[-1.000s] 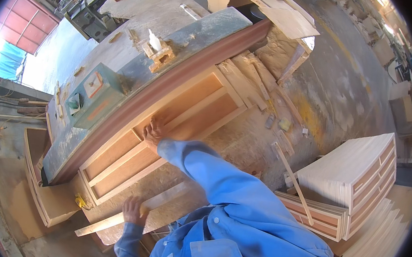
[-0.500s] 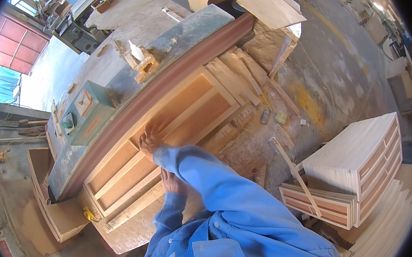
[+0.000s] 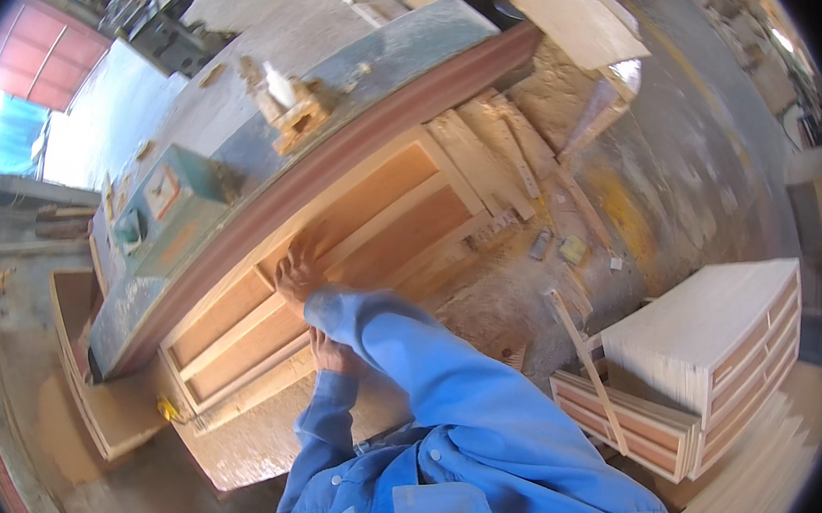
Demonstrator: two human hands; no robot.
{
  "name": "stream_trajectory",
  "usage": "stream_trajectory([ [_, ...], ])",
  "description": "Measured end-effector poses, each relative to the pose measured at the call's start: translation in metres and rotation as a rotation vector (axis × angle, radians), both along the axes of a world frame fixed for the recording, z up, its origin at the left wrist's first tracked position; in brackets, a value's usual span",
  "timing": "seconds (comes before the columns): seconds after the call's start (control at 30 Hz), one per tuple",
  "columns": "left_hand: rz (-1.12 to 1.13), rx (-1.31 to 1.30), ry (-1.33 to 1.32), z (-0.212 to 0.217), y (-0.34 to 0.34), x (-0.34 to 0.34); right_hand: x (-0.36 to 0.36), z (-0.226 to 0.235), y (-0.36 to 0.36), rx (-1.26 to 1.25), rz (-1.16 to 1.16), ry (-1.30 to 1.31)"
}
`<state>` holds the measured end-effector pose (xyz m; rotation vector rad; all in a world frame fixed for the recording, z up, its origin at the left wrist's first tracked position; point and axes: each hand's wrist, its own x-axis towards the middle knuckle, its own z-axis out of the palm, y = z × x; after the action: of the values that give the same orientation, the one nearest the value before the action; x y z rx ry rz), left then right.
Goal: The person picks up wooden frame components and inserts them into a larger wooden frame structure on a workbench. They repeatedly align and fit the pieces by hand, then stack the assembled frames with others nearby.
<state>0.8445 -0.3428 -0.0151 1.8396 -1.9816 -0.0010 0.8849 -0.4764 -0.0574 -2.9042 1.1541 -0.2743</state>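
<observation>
We have the framed wooden panel (image 3: 363,252) lying on the dusty tabletop (image 3: 255,453), alongside a long green-grey beam (image 3: 402,53). Our right hand (image 3: 299,278) rests on its frame, fingers bent; whether that grip holds anything, we cannot tell. Our left hand (image 3: 332,352) touches a wooden strip (image 3: 256,393) along the panel's near edge, its grip partly hidden and unclear. Atop the beam sits a white bottle (image 3: 280,86); stacked panels (image 3: 679,330) stand to our right.

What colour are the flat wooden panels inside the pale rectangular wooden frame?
Orange-brown: the flat wooden panels show best in the head view.
</observation>
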Motion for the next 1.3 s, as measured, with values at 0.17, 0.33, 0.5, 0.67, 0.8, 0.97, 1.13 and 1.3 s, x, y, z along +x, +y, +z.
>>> stream_trajectory([
  [0.17,-0.011,-0.084,0.117,0.003,0.000,-0.001,-0.010,-0.004,-0.012,0.423,0.070,-0.163],
  [0.33,0.022,-0.117,0.170,0.021,0.002,-0.003,-0.113,0.067,0.012,0.489,0.054,-0.689],
  [0.5,-0.016,-0.227,0.352,0.029,0.001,0.002,-0.146,0.079,0.061,0.553,-0.160,-0.765],
  [0.67,0.380,-0.224,0.237,0.023,0.042,0.051,-0.137,0.062,0.077,0.268,-0.144,-0.613],
  [0.8,0.680,-0.264,0.098,0.029,0.079,0.107,-0.113,0.052,0.089,0.168,-0.135,-0.550],
  [0.97,0.805,-0.234,0.187,0.040,0.084,0.123,-0.100,0.046,0.093,-0.020,-0.200,-0.573],
  [1.13,0.794,-0.204,0.233,0.048,0.078,0.127,-0.103,0.045,0.093,0.018,-0.236,-0.566],
  [1.3,0.747,-0.204,0.264,0.045,0.076,0.134,-0.106,0.040,0.095,0.020,-0.284,-0.589],
])
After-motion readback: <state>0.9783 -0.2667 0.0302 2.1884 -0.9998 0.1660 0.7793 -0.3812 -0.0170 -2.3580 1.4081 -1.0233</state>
